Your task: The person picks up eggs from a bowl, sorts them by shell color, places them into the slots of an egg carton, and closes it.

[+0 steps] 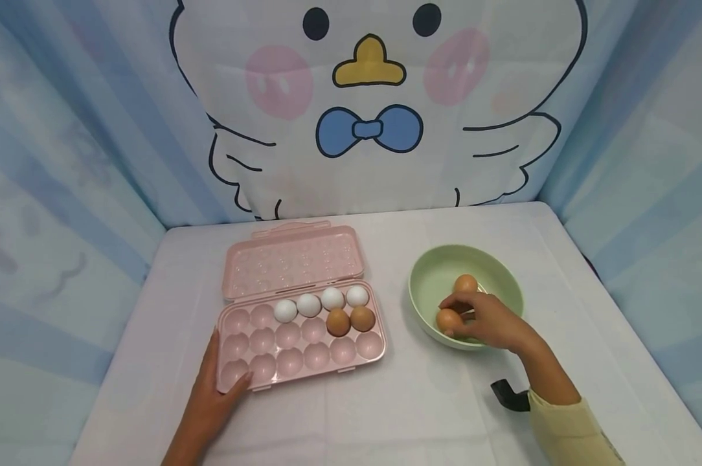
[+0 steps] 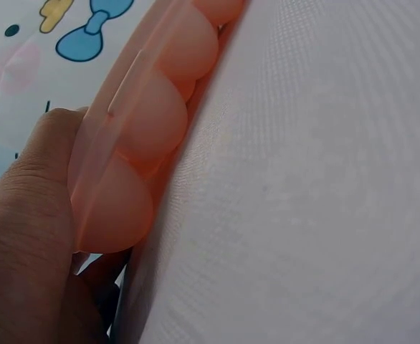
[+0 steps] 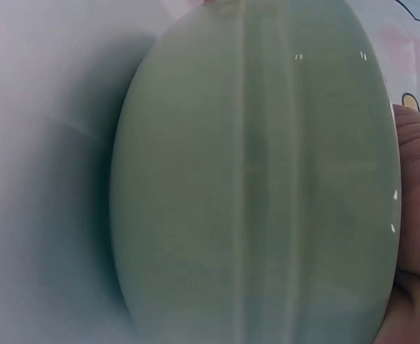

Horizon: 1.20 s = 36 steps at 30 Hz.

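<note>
A pink egg carton (image 1: 301, 336) lies with its lid open toward the back. Its back row holds several white eggs (image 1: 309, 305) at the right, and two brown eggs (image 1: 338, 321) sit in the middle row. My left hand (image 1: 211, 395) grips the carton's front left corner, thumb on the front edge; the left wrist view shows the rounded cups of the carton (image 2: 153, 122) beside the thumb. Inside a green bowl (image 1: 429, 275), my right hand (image 1: 487, 320) pinches a brown egg (image 1: 447, 321) between thumb and fingers. Another brown egg (image 1: 465, 283) lies behind it in the bowl.
A white cloth covers the table (image 1: 351, 427). A black strap-like piece (image 1: 511, 396) shows beside the right wrist. Behind stands a curtain (image 1: 368, 181) with a cartoon bird, and blue curtains hang at both sides. The bowl's wall (image 3: 196, 179) fills the right wrist view.
</note>
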Each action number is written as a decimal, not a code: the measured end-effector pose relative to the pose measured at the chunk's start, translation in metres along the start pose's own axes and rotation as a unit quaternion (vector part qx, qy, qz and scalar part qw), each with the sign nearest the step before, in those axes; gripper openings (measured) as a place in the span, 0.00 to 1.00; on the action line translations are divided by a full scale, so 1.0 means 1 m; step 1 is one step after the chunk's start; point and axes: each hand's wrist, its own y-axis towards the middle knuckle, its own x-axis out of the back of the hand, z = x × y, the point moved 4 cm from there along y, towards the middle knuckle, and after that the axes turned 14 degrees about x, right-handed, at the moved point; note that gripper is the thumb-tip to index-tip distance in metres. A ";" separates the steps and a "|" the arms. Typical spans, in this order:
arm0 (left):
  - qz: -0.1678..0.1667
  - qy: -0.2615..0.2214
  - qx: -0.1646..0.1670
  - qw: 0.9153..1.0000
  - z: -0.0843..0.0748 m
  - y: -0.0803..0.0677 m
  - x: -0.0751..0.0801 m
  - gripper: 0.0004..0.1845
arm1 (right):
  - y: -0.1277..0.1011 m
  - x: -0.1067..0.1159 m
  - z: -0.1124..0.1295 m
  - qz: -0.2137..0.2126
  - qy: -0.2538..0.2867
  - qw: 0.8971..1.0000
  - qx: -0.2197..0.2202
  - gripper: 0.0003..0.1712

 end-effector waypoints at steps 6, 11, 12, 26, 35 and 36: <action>0.000 0.000 -0.008 1.000 -0.002 -0.001 0.000 0.58 | -0.001 0.002 0.001 -0.059 0.008 0.998 0.018 0.25; -0.002 0.000 -0.008 1.000 -0.001 -0.001 0.001 0.58 | -0.002 0.007 0.004 -0.115 0.037 0.992 0.020 0.27; -0.002 0.001 -0.008 1.000 -0.001 -0.001 0.000 0.58 | -0.002 0.008 0.004 -0.122 0.041 0.991 0.021 0.28; -0.006 0.010 0.005 1.000 -0.001 -0.002 0.001 0.59 | 0.002 0.009 0.004 -0.169 0.059 0.984 0.008 0.28; 0.005 0.016 0.020 1.000 0.000 0.000 0.001 0.59 | 0.015 0.001 0.012 -0.186 0.087 0.978 0.023 0.29; 0.005 0.017 0.021 1.000 0.001 -0.001 0.001 0.59 | 0.017 0.000 0.013 -0.186 0.090 0.978 0.023 0.29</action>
